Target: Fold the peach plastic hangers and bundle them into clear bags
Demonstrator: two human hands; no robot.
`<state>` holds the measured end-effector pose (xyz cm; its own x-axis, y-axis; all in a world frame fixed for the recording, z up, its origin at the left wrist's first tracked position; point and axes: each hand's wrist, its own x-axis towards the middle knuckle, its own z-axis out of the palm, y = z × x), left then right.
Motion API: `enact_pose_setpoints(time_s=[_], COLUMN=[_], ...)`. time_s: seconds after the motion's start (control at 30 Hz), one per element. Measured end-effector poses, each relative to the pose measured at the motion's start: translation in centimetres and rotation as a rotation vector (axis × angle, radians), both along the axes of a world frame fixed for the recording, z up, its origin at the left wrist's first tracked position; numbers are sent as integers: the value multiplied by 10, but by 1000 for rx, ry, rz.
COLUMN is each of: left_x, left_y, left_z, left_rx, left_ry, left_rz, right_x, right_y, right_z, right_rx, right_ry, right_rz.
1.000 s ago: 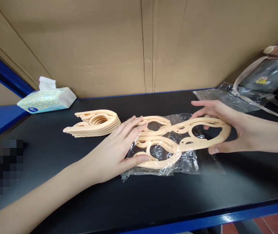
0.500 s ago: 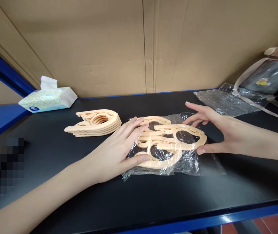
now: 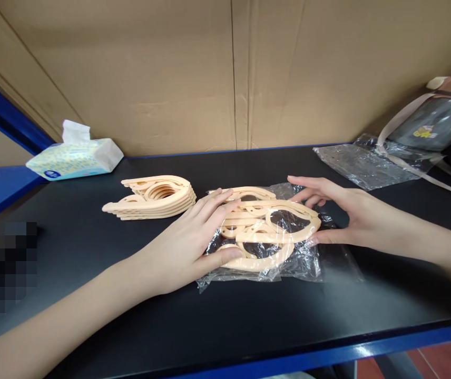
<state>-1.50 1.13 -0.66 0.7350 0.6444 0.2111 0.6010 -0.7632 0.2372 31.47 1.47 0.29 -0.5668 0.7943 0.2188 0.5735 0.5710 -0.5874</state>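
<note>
Several beige plastic folding hangers (image 3: 263, 261) lie in and on a crumpled clear plastic bag (image 3: 308, 266) on the black table. My left hand (image 3: 194, 237) rests over the bag's left side, its fingers stretched out across the hangers and its thumb near the front one. The topmost folded hanger (image 3: 304, 234) lies with its rounded end to the right. Around that end my right hand (image 3: 336, 210) is spread, with the thumb at the near edge and the fingers at the far edge. To the left sits a neat stack of folded hangers (image 3: 154, 202).
A tissue pack (image 3: 77, 160) stands at the back left. Another clear plastic bag (image 3: 355, 163) lies at the back right, beside a grey transparent bottle (image 3: 434, 126) with a strap. Cardboard (image 3: 170, 79) backs the table, and a blue edge (image 3: 328, 355) runs along its front.
My right hand has moved left, and the topmost hanger has slid left over the others. My left hand has stayed in place on the bag.
</note>
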Motion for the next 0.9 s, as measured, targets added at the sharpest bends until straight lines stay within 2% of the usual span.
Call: enact_pose_setpoints(time_s=[0.3, 0.6, 0.9], left_x=[2, 3, 1], left_y=[-2, 0, -1], left_z=[3, 3, 1], left_rx=[-30, -21, -54], left_ry=[13, 5, -51], left_rz=[0, -20, 8], right_x=[0, -14, -10], right_y=[-2, 2, -2], right_z=[5, -6, -2], right_rx=[-57, -56, -121], right_ry=[30, 97, 94], right_rz=[14, 49, 89])
